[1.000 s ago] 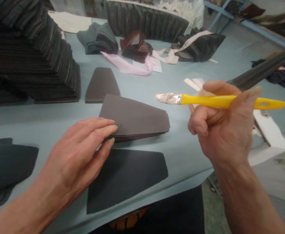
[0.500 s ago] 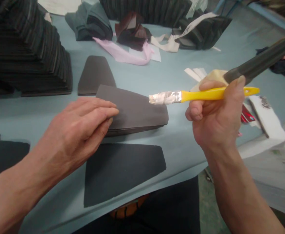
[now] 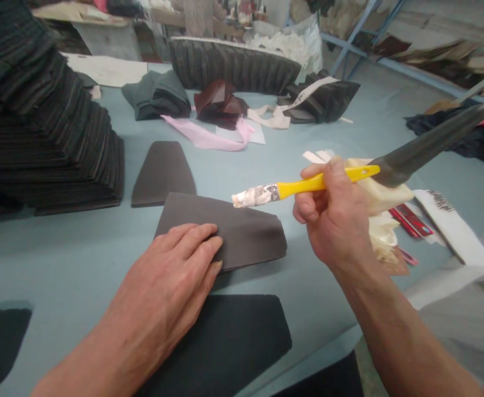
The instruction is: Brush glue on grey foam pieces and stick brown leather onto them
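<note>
A yellow-handled brush (image 3: pixel 304 186) with whitish, coated bristles is held in my right hand (image 3: pixel 335 215). Its tip hovers over the top edge of a stack of dark trapezoid pieces (image 3: pixel 250 234). My left hand (image 3: pixel 176 270) rests on the lower left of that stack, holding nothing, its fingers together and extended flat. Nearer to me lies a larger black piece (image 3: pixel 242 331), partly hidden under my left forearm. Behind the stack sits another dark trapezoid piece (image 3: pixel 163 171).
A tall pile of dark pieces (image 3: pixel 52 138) stands at the left. Pink cloth (image 3: pixel 204 135) and folded dark fabric (image 3: pixel 155 94) lie at the back. A dark tube (image 3: pixel 428 146) slants beyond my right hand, near a red packet (image 3: pixel 411 220).
The view has tilted up, showing more of the background. My left hand has moved right and lies flatter on the stack. The brush has shifted left with my right hand.
</note>
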Available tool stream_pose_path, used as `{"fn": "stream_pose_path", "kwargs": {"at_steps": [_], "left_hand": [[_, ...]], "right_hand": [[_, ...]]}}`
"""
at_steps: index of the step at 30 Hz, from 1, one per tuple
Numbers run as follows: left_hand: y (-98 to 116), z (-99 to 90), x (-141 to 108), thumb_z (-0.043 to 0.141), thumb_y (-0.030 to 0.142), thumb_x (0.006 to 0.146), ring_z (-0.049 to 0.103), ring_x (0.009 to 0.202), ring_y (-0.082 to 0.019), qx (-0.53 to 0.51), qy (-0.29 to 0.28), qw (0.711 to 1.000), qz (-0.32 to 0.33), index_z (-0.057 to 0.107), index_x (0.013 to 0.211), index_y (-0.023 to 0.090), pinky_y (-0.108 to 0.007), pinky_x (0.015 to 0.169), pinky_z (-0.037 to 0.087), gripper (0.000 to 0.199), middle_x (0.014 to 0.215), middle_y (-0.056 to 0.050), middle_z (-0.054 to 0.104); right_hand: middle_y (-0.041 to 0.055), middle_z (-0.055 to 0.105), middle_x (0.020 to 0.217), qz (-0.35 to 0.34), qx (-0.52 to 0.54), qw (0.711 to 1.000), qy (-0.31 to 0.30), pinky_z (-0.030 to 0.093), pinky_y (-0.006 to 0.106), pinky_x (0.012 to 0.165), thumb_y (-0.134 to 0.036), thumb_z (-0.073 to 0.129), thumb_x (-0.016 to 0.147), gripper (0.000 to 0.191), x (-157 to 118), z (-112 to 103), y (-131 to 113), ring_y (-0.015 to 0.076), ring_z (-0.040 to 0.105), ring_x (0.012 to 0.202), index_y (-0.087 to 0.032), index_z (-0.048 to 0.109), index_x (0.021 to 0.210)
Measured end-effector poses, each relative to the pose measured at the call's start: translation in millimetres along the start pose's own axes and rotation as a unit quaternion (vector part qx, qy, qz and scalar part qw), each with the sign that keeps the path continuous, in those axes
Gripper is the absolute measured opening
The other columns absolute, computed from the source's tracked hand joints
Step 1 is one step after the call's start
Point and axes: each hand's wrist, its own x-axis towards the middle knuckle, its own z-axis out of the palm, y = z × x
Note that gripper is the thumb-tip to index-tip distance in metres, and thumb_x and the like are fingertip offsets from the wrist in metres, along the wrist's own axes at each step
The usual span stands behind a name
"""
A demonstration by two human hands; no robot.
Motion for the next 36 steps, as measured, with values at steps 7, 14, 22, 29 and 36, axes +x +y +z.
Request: {"fn": "stream_pose_path", "kwargs": {"at_steps": [7,14,22,29,36], "left_hand": [[6,-1.4,-3,0.045,0.021,0.109,0.072,0.123,-0.027,0.032,-0.012,0.999,-0.022,0.070,0.130,0.017,-0.044,0.100,0.062,0.033,0.137,-0.009,0.078],[8,9.7,-10,0.048,0.017,0.102,0.072,0.121,-0.026,0.024,0.013,0.998,-0.059,0.071,0.129,0.023,-0.049,0.107,0.055,0.036,0.139,0.000,0.078],[11,20.9,-14,0.048,0.018,0.101,0.067,0.134,-0.028,0.036,0.015,0.996,-0.079,0.071,0.132,0.027,-0.048,0.111,0.051,0.041,0.142,0.004,0.077],[13,25.4,-17,0.054,0.029,0.105,0.066,0.135,-0.024,-0.013,0.027,0.991,-0.128,0.072,0.127,0.033,-0.044,0.120,0.042,0.029,0.143,0.010,0.076],[13,26.6,-18,0.055,0.027,0.104,0.065,0.136,-0.022,-0.019,0.021,0.990,-0.138,0.071,0.127,0.034,-0.042,0.120,0.041,0.029,0.141,0.011,0.076]], "right_hand": [[-0.0087,0.037,0.052,0.058,0.013,0.996,-0.064,0.029,0.025,0.043,-0.081,0.062,0.098,0.057,16,31,-8,0.0082,0.036,0.043,-0.025,0.068,0.090],[-0.0091,0.037,0.052,0.059,0.035,0.984,-0.165,0.023,0.025,0.042,-0.086,0.066,0.091,0.063,48,65,7,0.0069,0.033,0.044,-0.023,0.069,0.088],[-0.0088,0.035,0.055,0.027,0.033,0.961,-0.273,0.027,0.023,0.044,-0.094,0.060,0.088,0.072,85,95,21,0.0072,0.035,0.048,-0.023,0.065,0.089],[-0.0078,0.039,0.065,0.027,0.002,0.950,-0.311,0.031,0.017,0.049,-0.095,0.052,0.090,0.074,96,113,23,0.0048,0.041,0.056,-0.021,0.059,0.087],[-0.0071,0.041,0.067,0.032,-0.012,0.943,-0.330,0.032,0.015,0.050,-0.093,0.051,0.093,0.074,98,120,28,0.0046,0.043,0.059,-0.019,0.060,0.090]]}}
